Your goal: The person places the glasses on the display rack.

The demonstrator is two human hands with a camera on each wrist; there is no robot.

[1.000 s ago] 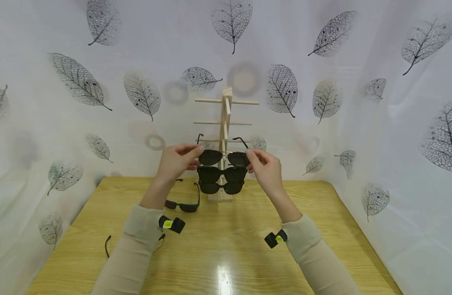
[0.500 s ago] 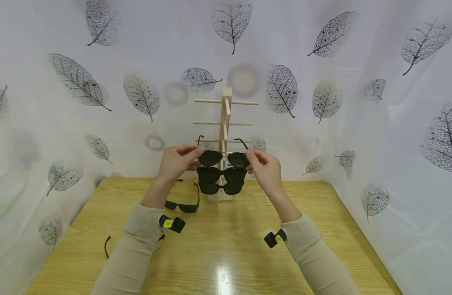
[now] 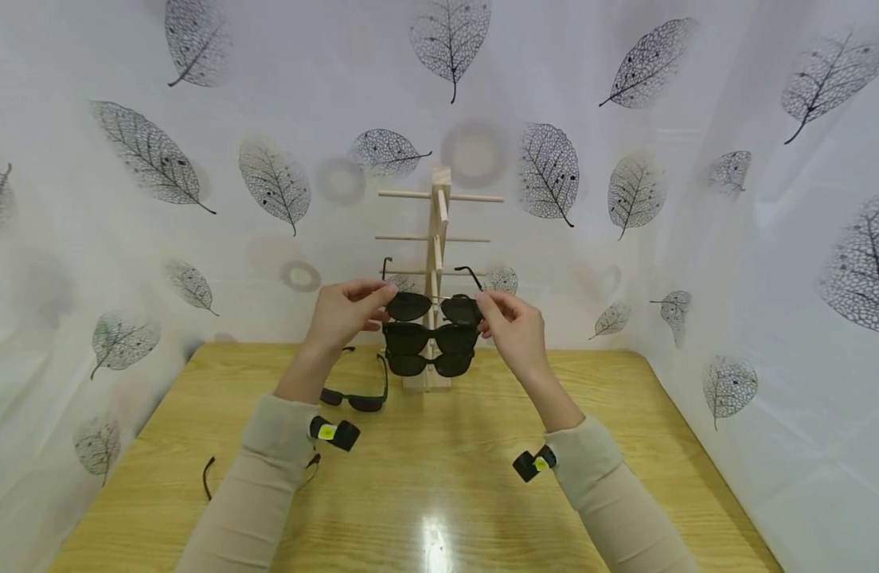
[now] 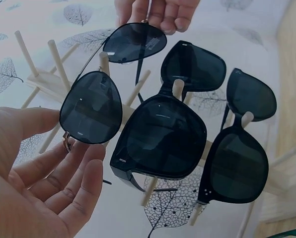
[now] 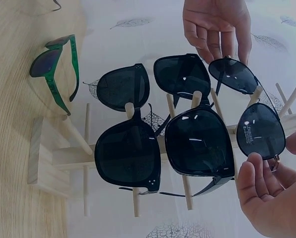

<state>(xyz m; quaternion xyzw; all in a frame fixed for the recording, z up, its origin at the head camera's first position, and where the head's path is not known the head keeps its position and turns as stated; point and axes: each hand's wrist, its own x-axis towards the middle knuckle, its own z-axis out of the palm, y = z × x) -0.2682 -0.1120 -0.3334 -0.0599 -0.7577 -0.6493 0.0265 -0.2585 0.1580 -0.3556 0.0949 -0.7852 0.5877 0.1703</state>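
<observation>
Aviator-style sunglasses with a thin metal frame (image 3: pixel 408 305) are held level at the wooden display stand (image 3: pixel 440 208), their temples pointing back toward it. My left hand (image 3: pixel 345 315) pinches one outer end of the frame, near the hinge. At the other end, my right hand (image 3: pixel 518 328) pinches between thumb and fingers. In the left wrist view a lens (image 4: pixel 92 107) sits just in front of a peg tip. Directly below hang black thick-framed sunglasses (image 3: pixel 408 339), and under them a second black pair (image 3: pixel 408 365), both resting on pegs.
Bare pegs (image 3: pixel 475 199) stick out higher on the stand. Green-framed sunglasses (image 3: pixel 366 403) lie on the wooden table (image 3: pixel 497 493) left of the stand's base. Another pair of glasses (image 3: pixel 207 477) lies partly hidden beneath my left forearm. A leaf-print curtain (image 3: pixel 325 79) hangs behind.
Both hands stay almost where they were. The aviator sunglasses have tilted very slightly, with the left temple tip a little higher.
</observation>
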